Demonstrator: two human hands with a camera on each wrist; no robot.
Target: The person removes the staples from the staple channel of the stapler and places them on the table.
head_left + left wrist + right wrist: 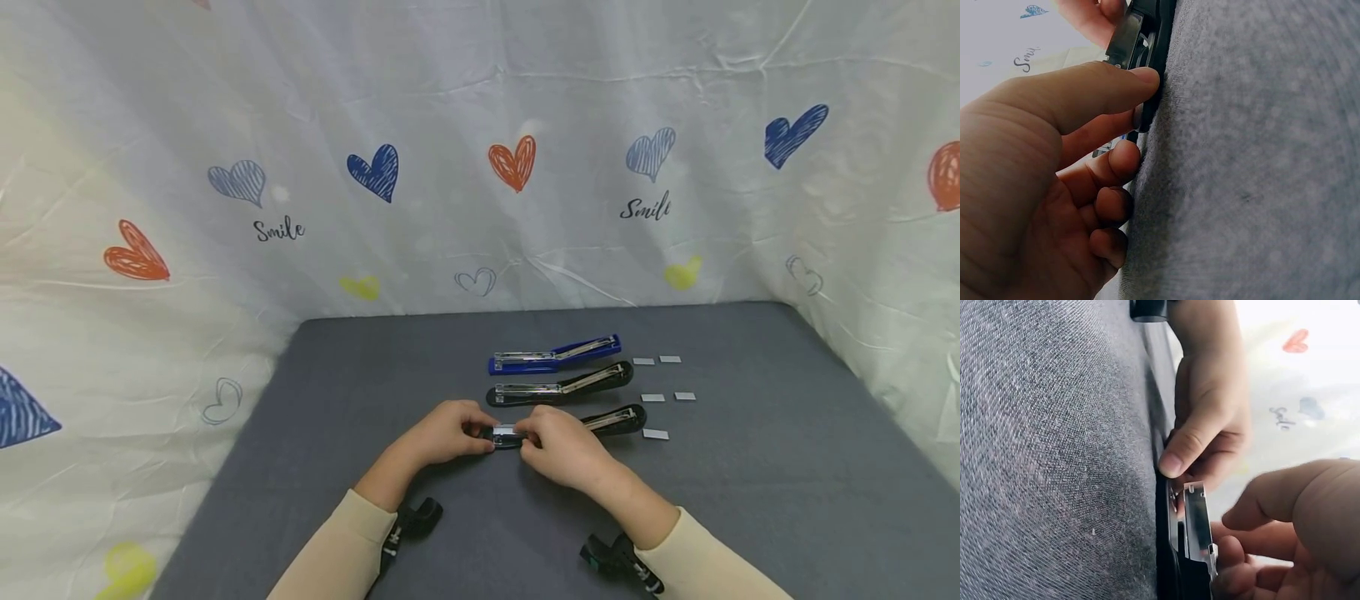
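Three opened staplers lie in a column on the grey table. My left hand [450,432] pinches the front end of the nearest black stapler [617,420], thumb on the near side, as the left wrist view also shows. My right hand [566,446] is at the middle of the same stapler, its curled fingers at the metal magazine [1197,519]. A bright staple strip [506,430] shows on the magazine between the two hands. Behind lie a second black stapler [525,393] and a blue stapler [525,362], both untouched.
Loose staple strips lie right of the staplers: one pair by the blue stapler [670,359], another pair by the middle one [684,397], and a single strip [656,434] by the nearest. A white curtain [435,250] with printed hearts hangs behind the table [750,500].
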